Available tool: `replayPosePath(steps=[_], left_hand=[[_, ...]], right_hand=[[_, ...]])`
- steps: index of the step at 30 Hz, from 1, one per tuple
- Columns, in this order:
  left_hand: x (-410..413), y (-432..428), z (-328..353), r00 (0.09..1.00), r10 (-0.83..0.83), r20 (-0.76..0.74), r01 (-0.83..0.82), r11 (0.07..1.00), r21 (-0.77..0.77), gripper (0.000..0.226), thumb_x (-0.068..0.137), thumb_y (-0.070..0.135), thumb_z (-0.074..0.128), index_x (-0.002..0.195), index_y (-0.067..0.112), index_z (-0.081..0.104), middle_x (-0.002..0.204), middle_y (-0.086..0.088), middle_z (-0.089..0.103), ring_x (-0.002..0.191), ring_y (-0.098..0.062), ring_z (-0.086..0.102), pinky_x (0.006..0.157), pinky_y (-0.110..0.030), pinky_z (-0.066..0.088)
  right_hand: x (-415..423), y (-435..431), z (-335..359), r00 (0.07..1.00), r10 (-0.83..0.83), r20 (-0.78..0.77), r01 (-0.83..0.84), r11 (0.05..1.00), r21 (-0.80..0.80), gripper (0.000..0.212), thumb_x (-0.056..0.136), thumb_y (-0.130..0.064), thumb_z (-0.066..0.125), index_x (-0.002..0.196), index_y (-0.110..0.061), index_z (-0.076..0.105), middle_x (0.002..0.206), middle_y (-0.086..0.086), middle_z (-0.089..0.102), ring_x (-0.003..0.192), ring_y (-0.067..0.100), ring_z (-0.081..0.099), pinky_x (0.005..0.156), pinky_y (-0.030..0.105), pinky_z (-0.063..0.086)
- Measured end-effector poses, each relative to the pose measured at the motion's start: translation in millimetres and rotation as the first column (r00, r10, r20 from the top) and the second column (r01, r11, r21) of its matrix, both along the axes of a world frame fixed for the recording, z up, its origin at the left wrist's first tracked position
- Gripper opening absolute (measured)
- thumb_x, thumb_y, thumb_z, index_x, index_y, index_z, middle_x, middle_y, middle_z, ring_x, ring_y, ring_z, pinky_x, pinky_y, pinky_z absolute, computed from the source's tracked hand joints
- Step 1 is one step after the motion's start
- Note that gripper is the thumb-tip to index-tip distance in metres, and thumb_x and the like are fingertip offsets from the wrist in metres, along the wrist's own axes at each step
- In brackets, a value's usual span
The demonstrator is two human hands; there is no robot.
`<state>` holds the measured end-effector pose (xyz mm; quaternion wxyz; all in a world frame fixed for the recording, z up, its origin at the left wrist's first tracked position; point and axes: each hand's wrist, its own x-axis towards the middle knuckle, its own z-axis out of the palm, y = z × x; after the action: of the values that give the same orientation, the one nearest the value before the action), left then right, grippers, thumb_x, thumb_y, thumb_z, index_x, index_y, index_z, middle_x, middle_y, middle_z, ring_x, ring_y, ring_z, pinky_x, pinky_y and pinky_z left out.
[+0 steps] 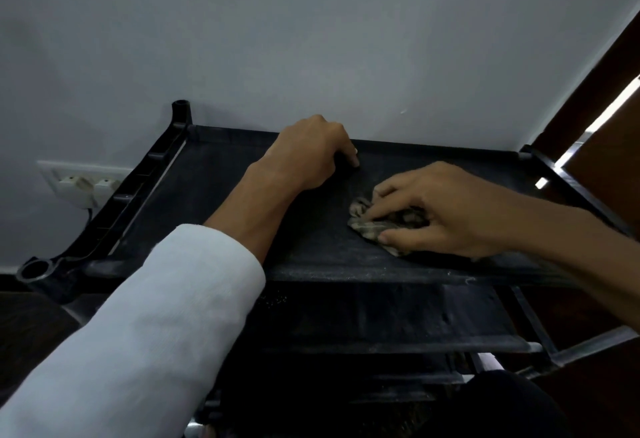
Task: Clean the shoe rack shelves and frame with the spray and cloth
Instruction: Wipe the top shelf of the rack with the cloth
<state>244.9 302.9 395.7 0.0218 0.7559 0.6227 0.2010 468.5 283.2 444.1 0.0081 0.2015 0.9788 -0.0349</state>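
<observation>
The black shoe rack's top shelf [214, 195] is a dark fabric panel in a black plastic frame [138, 191], set against the wall. My right hand [446, 209] presses a small crumpled patterned cloth [370, 226] onto the shelf right of centre, fingers and thumb gripping it. My left hand [311, 153] rests on the shelf near the back edge, fingers curled down against the fabric, holding nothing. Lower shelves [381, 326] show beneath the front edge. No spray bottle is in view.
A pale wall [311, 39] stands directly behind the rack. A white wall socket with plugs [83, 184] sits low at the left. A dark wooden door or panel [609, 119] rises at the right.
</observation>
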Motion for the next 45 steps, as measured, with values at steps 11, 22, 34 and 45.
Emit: replayPosePath(steps=[11, 22, 34, 45], left_hand=[[-6.2, 10.0, -6.9, 0.999, -0.012, 0.035, 0.012, 1.000, -0.014, 0.059, 0.084, -0.007, 0.052, 0.112, 0.040, 0.073, 0.132, -0.001, 0.064, 0.116, -0.026, 0.062, 0.101, -0.043, 0.051], [-5.0, 10.2, -9.1, 0.994, -0.026, 0.105, 0.029, 0.999, -0.026, 0.061, 0.081, -0.013, 0.051, 0.109, 0.036, 0.075, 0.132, 0.002, 0.064, 0.118, -0.022, 0.061, 0.103, -0.041, 0.050], [-14.4, 16.4, -14.1, 0.997, -0.010, 0.079, 0.011, 1.000, -0.013, 0.057, 0.089, -0.003, 0.052, 0.115, 0.044, 0.071, 0.127, 0.002, 0.067, 0.114, -0.023, 0.063, 0.101, -0.042, 0.051], [-7.1, 9.9, -10.4, 0.992, -0.030, 0.120, 0.033, 0.999, -0.022, 0.053, 0.091, -0.006, 0.052, 0.119, 0.035, 0.071, 0.133, 0.005, 0.065, 0.121, -0.019, 0.060, 0.106, -0.039, 0.048]], right_hand=[[-1.8, 38.0, -15.5, 0.988, -0.118, -0.098, 0.134, 0.974, 0.182, 0.023, 0.088, -0.024, 0.069, 0.110, -0.023, 0.077, 0.112, -0.005, 0.074, 0.091, 0.014, 0.068, 0.070, 0.020, 0.040], [31.8, -7.4, -0.6, 0.994, 0.039, -0.098, -0.051, 0.990, -0.132, 0.031, 0.088, -0.039, 0.059, 0.116, -0.039, 0.074, 0.117, -0.022, 0.068, 0.087, 0.000, 0.063, 0.072, 0.011, 0.045], [-18.8, 45.6, -20.9, 0.975, -0.135, -0.177, 0.147, 0.988, 0.054, 0.022, 0.092, -0.022, 0.068, 0.111, -0.022, 0.077, 0.110, -0.009, 0.073, 0.090, 0.010, 0.068, 0.077, 0.026, 0.050], [24.1, -15.2, -0.7, 0.991, 0.103, -0.086, -0.118, 0.975, -0.191, 0.032, 0.091, -0.023, 0.071, 0.119, -0.038, 0.072, 0.126, -0.023, 0.063, 0.102, 0.007, 0.061, 0.083, 0.021, 0.048]])
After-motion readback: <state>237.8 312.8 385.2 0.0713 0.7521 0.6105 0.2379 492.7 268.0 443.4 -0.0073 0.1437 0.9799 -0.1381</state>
